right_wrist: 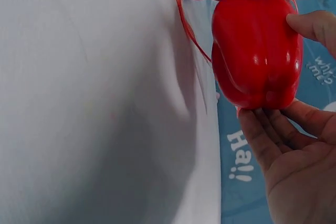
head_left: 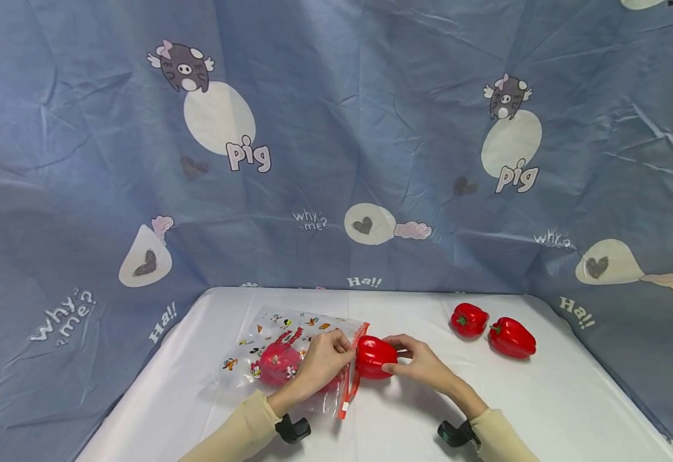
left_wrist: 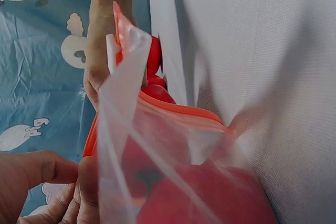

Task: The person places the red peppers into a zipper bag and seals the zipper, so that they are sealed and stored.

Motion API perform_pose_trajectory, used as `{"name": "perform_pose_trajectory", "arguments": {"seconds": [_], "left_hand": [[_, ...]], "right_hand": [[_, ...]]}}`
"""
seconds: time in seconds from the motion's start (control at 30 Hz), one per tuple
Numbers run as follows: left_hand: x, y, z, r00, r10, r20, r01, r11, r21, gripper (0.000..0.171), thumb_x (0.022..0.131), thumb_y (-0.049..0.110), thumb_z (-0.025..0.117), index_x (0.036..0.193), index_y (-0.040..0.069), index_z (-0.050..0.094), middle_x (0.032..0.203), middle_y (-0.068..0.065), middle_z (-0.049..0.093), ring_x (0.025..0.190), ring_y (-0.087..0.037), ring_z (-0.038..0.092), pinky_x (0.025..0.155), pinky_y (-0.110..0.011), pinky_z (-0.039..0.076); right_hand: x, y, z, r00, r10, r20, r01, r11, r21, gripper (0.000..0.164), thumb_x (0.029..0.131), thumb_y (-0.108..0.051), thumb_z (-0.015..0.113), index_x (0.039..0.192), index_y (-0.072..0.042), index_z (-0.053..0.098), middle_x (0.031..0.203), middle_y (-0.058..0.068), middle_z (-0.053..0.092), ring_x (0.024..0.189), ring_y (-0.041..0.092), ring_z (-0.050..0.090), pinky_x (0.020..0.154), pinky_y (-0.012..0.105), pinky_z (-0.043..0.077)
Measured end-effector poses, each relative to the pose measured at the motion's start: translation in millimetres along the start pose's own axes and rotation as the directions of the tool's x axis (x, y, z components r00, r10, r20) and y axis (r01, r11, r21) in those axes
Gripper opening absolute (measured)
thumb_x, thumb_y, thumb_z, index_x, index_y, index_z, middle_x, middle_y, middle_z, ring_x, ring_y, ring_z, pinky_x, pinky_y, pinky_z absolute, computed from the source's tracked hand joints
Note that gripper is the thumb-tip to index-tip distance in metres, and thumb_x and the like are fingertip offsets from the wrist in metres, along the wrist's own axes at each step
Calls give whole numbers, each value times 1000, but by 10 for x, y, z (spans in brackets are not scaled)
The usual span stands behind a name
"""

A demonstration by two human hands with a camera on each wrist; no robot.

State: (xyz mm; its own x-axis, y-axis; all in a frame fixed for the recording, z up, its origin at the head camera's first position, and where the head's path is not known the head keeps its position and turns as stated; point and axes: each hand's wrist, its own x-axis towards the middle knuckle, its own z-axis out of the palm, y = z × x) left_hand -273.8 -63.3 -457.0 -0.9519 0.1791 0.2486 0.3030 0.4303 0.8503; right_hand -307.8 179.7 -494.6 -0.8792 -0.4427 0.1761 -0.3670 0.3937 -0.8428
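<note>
A clear zip bag (head_left: 307, 324) printed with small cartoon figures lies on the table, its red zip edge (left_wrist: 178, 107) facing right. Inside it a red bell pepper (head_left: 278, 363) shows through the plastic, with more red nearer the mouth. My left hand (head_left: 326, 357) pinches the bag's mouth between thumb and fingers. In my right hand (head_left: 419, 366) is another red bell pepper (right_wrist: 257, 51), gripped by thumb and fingers from the right, right at the bag's opening. Part of its far end is hidden behind the bag edge in the head view.
Two more red bell peppers, one blockier (head_left: 469, 320) and one longer (head_left: 512, 337), lie at the right back of the white table (head_left: 428, 423). A blue printed curtain (head_left: 336, 160) hangs behind the table and along its sides. Both wrists wear black cameras.
</note>
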Motion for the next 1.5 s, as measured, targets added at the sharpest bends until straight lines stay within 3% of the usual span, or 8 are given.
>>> {"name": "perform_pose_trajectory", "arguments": {"seconds": [0.13,0.33,0.53,0.77,1.0,1.27,1.5], "left_hand": [[1,-2,2,1000,-11,16,12,999,-37,3,79,7,65,76,7,63,62,-3,64,43,-12,59,41,-25,49],[-7,0,-3,999,-21,31,22,999,-40,3,80,8,63,79,5,63,63,-4,64,44,-13,60,42,-25,50],[-20,3,1,999,-25,41,27,998,-51,6,80,10,64,79,4,62,62,-2,63,43,-12,58,41,-25,49],[-25,5,10,999,-15,31,16,1000,-21,3,79,9,64,78,7,63,64,-4,64,44,-12,58,41,-23,47],[-21,1,16,1000,-8,30,8,1000,-10,3,79,8,64,77,9,62,63,1,63,44,-14,59,42,-24,48],[-20,-20,23,1000,-6,18,6,1000,-5,3,78,8,65,76,10,63,62,1,62,45,-19,61,42,-25,48],[-10,-29,22,1000,4,7,-4,1000,7,4,77,8,65,75,10,64,62,2,62,43,-13,58,42,-24,47]], "right_hand": [[19,-3,38,1000,-17,11,17,1000,-10,51,81,-22,76,124,-2,58,121,14,63,106,27,63,92,41,53],[87,11,105,999,9,-40,-9,1000,-9,51,78,-25,79,122,-6,60,118,10,65,103,24,64,91,38,53],[122,34,221,996,37,-83,-35,999,28,53,79,-19,78,124,0,58,120,17,63,103,31,65,88,43,54],[56,-295,250,996,-28,-81,31,999,39,52,82,-6,72,126,12,51,123,29,58,111,43,60,92,47,51],[170,24,402,988,-63,-140,71,996,49,54,77,3,72,127,9,51,125,24,58,118,38,56,95,44,49],[206,39,451,983,-82,-166,81,997,-18,54,78,-15,78,125,2,57,118,14,61,105,29,64,86,32,55],[199,44,453,985,-83,-148,78,996,-42,55,76,-4,73,128,4,55,115,12,60,106,29,63,89,39,54]]}}
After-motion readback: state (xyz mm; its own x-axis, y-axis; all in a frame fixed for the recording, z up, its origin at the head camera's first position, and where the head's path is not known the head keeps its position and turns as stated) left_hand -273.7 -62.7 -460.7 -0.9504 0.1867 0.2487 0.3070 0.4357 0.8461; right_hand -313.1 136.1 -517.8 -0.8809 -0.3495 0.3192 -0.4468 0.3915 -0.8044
